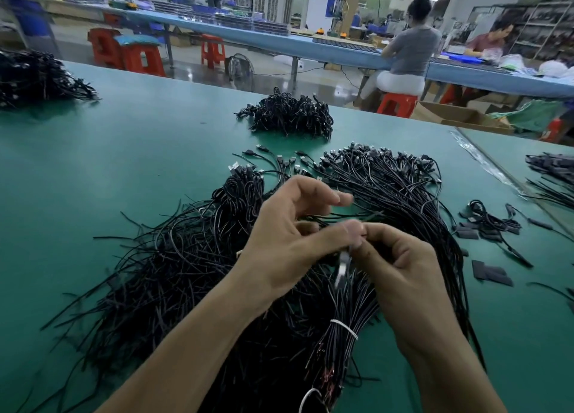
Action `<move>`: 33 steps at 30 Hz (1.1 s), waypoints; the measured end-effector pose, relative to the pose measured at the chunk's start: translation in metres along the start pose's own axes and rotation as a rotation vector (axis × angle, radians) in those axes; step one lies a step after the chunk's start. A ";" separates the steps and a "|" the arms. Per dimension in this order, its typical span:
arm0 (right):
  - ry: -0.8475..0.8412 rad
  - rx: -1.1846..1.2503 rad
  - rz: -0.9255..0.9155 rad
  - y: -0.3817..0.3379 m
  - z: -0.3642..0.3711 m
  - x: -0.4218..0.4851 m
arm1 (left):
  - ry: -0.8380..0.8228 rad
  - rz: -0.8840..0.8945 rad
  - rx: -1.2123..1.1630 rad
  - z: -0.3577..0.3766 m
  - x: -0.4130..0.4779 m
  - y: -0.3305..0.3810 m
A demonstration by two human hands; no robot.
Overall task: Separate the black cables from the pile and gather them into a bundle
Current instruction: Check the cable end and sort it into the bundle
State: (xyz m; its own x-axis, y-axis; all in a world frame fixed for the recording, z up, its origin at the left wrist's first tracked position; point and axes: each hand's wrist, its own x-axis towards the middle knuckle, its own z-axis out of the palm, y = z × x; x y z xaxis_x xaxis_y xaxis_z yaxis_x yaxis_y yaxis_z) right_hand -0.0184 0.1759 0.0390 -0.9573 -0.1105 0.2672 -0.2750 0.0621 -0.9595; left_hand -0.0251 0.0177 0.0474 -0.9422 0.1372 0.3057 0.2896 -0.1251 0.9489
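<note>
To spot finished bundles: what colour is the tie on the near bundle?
White tie around the bundle; head view.

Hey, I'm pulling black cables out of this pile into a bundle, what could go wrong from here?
1. The pile is badly tangled, so pulling one cable may drag others along.
2. The bundle in your right hand is bound low down by a white tie; its upper ends could splay or slip.
3. Small black pieces lie beside the pile and might get snagged.
</note>
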 end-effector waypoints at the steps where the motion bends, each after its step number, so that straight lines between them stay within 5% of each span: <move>1: 0.027 -0.016 -0.014 -0.001 -0.002 0.001 | 0.015 -0.044 0.085 -0.001 0.000 -0.002; 8: 0.086 -0.002 -0.071 -0.002 -0.004 0.002 | 0.019 -0.188 0.220 0.008 -0.002 -0.015; 17: -0.066 0.192 -0.043 -0.012 0.007 -0.003 | 0.062 -0.253 -0.192 0.000 0.001 0.004; 29: -0.046 0.194 0.182 0.002 0.008 -0.002 | 0.034 -0.016 0.129 -0.015 0.002 0.006; 33: 0.109 -0.021 0.201 0.018 0.007 0.002 | 0.297 -0.062 0.223 -0.034 0.023 -0.009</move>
State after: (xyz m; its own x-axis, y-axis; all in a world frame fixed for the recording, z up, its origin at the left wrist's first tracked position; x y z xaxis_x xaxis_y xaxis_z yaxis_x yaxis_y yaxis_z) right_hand -0.0245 0.1703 0.0212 -0.9967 0.0137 0.0800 -0.0784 0.0927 -0.9926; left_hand -0.0549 -0.0114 0.0431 -0.9575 -0.1570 0.2421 0.2292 0.0961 0.9686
